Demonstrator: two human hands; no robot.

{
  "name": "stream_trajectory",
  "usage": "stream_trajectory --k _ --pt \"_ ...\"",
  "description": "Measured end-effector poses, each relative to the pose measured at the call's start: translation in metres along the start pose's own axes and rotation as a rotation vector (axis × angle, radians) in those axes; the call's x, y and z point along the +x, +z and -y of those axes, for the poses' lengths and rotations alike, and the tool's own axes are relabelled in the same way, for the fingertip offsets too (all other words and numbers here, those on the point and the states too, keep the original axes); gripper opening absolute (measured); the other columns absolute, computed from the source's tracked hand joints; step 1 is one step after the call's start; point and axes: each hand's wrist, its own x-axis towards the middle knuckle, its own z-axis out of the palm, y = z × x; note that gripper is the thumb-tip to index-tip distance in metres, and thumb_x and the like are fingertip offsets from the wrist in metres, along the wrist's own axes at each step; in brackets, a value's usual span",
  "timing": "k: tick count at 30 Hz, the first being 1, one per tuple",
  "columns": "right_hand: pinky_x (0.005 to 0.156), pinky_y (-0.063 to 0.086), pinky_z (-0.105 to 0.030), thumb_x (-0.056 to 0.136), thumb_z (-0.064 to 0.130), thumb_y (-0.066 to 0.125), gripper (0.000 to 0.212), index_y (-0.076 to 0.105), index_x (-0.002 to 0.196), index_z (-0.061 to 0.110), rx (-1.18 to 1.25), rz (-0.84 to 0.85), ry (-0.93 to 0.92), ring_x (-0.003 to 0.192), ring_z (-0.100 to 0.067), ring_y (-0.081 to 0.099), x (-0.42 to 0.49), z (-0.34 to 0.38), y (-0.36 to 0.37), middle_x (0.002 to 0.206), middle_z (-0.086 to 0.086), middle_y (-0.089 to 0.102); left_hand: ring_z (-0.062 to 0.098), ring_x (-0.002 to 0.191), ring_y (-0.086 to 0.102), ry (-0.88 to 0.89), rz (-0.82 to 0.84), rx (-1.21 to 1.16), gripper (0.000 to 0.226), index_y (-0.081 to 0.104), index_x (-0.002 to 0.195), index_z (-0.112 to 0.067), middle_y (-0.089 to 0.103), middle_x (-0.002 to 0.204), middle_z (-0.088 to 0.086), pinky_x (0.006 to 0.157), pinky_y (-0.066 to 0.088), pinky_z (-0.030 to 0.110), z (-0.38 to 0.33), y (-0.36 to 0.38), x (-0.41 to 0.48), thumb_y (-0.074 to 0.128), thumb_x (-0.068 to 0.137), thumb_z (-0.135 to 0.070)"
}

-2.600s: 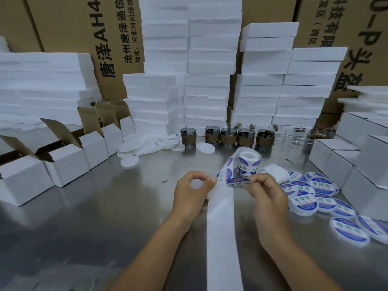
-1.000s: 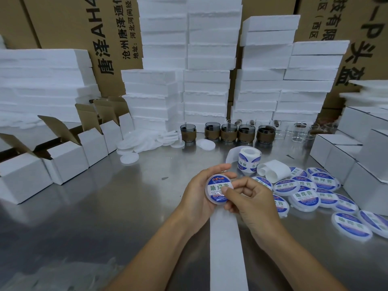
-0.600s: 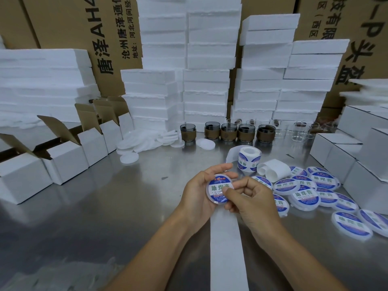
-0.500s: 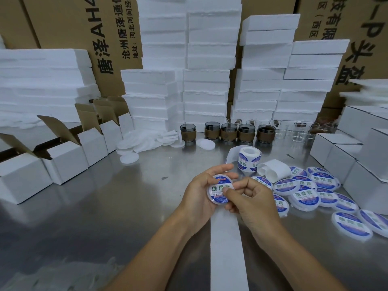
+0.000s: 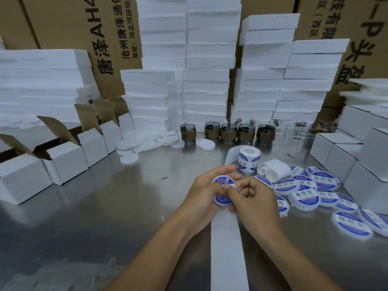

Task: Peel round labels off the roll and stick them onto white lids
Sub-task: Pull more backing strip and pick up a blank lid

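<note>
My left hand [image 5: 202, 193] holds a white lid [image 5: 222, 191] with a blue and white round label on it, fingers curled round its edge. My right hand [image 5: 255, 199] has its thumb pressed on the label's face, with the other fingers curled. The label roll [image 5: 249, 159] stands on the metal table just behind the hands. Its empty white backing strip [image 5: 227, 244] runs under my hands toward me. Plain white lids [image 5: 144, 143] lie heaped at the back left. Several labelled lids [image 5: 305, 194] lie to the right.
Open white cartons [image 5: 65, 160] line the left side and closed ones [image 5: 344, 158] the right. Dark jars [image 5: 227, 132] and clear glass jars [image 5: 300, 131] stand in a row at the back. White foam slabs [image 5: 205, 80] are stacked behind them.
A label came off the roll's strip and now sits on the lid in my left hand. My right thumb has slid across the label, now covering its middle.
</note>
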Motion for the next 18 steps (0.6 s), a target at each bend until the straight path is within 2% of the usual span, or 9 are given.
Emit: stream_trajectory --k 3,6,10,12,15,18 --pt "0.052 0.046 -0.02 0.081 0.02 0.067 0.015 0.058 0.069 0.02 -0.058 -0.053 -0.071 0.055 -0.019 0.062 0.0008 -0.0033 0.0014 0.058 -0.006 0.061 0.018 0.089 0.068 0.009 0.019 0.011 0.046 0.063 0.111 -0.01 0.072 0.093 0.002 0.076 0.056 0.027 -0.0006 0.0039 -0.0015 0.039 0.083 0.018" --pt "0.053 0.043 -0.023 0.082 0.019 0.065 0.016 0.055 0.069 0.021 -0.081 -0.078 -0.105 0.057 -0.022 0.06 0.0026 -0.007 0.0023 0.058 -0.005 0.058 0.017 0.092 0.068 0.02 0.028 0.018 0.047 0.061 0.113 -0.012 0.072 0.095 0.001 0.08 0.055 0.026 -0.0011 0.0071 -0.0031 0.041 0.084 0.02" --pt "0.051 0.039 -0.014 0.084 0.017 0.061 0.017 0.051 0.07 0.017 -0.141 -0.083 -0.165 0.055 -0.005 0.053 0.0025 -0.0088 0.0016 0.055 0.003 0.053 0.015 0.092 0.068 0.016 0.036 0.014 0.044 0.06 0.112 -0.011 0.072 0.096 0.0 0.078 0.055 0.024 -0.0012 0.0088 -0.0047 0.044 0.085 0.019" --pt "0.054 0.038 -0.013 0.086 0.019 0.058 0.019 0.047 0.071 0.016 -0.221 -0.086 -0.21 0.057 -0.002 0.051 0.0024 -0.0094 0.0 0.055 0.007 0.049 0.015 0.094 0.068 0.015 0.046 0.024 0.042 0.061 0.112 -0.013 0.072 0.097 0.0 0.078 0.054 0.023 -0.0014 0.0094 -0.0054 0.047 0.085 0.017" --pt "0.048 0.034 -0.018 0.089 0.03 0.051 0.021 0.039 0.076 0.02 -0.398 -0.049 -0.249 0.056 -0.006 0.048 0.0027 -0.0103 -0.0034 0.061 0.008 0.048 0.015 0.094 0.069 0.027 0.058 -0.001 0.037 0.059 0.113 -0.011 0.073 0.098 0.0 0.079 0.055 0.023 -0.0024 0.0097 -0.0067 0.045 0.089 0.013" --pt "0.048 0.034 -0.023 0.087 0.04 0.052 0.031 0.033 0.072 0.022 -0.406 -0.043 -0.206 0.052 -0.008 0.046 0.0045 -0.0109 -0.007 0.057 0.005 0.046 0.015 0.091 0.07 0.046 0.03 -0.027 0.03 0.062 0.109 -0.012 0.074 0.095 -0.001 0.074 0.055 0.022 -0.0033 0.0078 -0.0068 0.045 0.092 0.006"
